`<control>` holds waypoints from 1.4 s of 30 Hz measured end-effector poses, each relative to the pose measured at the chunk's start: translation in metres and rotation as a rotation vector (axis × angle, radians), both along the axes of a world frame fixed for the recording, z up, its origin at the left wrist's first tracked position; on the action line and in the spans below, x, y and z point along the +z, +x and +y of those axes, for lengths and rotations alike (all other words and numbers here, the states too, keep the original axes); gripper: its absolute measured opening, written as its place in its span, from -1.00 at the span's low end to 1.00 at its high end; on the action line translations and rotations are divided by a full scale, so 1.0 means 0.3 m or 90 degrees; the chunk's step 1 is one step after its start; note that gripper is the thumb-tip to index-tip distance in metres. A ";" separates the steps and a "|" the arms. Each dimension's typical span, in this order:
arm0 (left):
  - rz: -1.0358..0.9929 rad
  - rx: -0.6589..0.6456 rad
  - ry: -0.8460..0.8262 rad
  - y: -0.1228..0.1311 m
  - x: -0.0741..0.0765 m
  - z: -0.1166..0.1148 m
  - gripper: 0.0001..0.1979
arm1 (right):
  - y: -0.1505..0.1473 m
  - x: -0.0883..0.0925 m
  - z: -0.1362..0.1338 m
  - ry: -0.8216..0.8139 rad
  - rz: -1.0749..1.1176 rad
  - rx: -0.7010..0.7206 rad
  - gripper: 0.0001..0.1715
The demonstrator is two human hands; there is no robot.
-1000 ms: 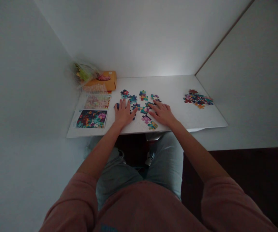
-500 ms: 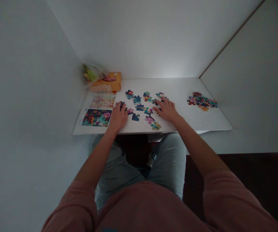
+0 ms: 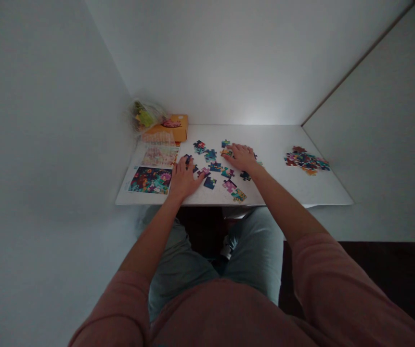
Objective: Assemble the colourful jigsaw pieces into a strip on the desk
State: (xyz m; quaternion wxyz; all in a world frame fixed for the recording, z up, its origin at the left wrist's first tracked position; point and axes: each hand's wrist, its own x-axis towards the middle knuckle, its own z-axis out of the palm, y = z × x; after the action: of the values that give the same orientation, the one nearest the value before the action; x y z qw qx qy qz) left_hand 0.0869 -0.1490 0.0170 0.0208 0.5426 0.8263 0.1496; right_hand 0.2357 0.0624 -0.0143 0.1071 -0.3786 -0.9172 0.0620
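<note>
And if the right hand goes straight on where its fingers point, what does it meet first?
Probably the blue puzzle piece just past its fingertips; whether they touch is unclear.

An orange box (image 3: 180, 127) stood at the back of the white tabletop (image 3: 272, 140), with a clear plastic bag (image 3: 144, 115) holding something yellow-green against its left side. In front of the box and slightly left lay a printed sheet (image 3: 149, 180) bearing a dark floral picture. The left hand (image 3: 184, 180) was in front of the box's right end, thumb spread wide, fingertips at dark puzzle pieces. Loose puzzle pieces (image 3: 210, 183) lay scattered to the box's front right — there the right hand (image 3: 241, 156) covered several, its grip unclear. Far right of the box sat a heap of overlapping pieces (image 3: 304, 160).
</note>
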 end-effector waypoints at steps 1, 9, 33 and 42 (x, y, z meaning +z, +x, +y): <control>0.004 0.001 0.001 -0.003 -0.005 0.001 -0.33 | 0.006 -0.001 0.005 -0.005 -0.001 -0.015 -0.31; 0.010 -0.046 0.039 -0.035 -0.056 0.019 -0.23 | 0.196 -0.030 -0.154 0.032 0.032 -0.102 -0.27; 0.049 -0.143 -0.027 -0.041 -0.062 0.460 -0.23 | 0.070 -0.046 0.053 -0.010 -0.013 -0.109 -0.09; 0.050 -0.015 0.018 0.000 -0.033 0.213 -0.10 | 0.243 -0.002 -0.265 0.061 0.023 0.013 -0.23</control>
State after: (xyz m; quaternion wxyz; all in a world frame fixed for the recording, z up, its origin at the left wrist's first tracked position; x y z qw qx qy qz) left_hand 0.0870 -0.0851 0.0071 -0.0175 0.5583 0.8176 0.1400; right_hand 0.3087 -0.0170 -0.0148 0.1408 -0.3627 -0.9208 0.0260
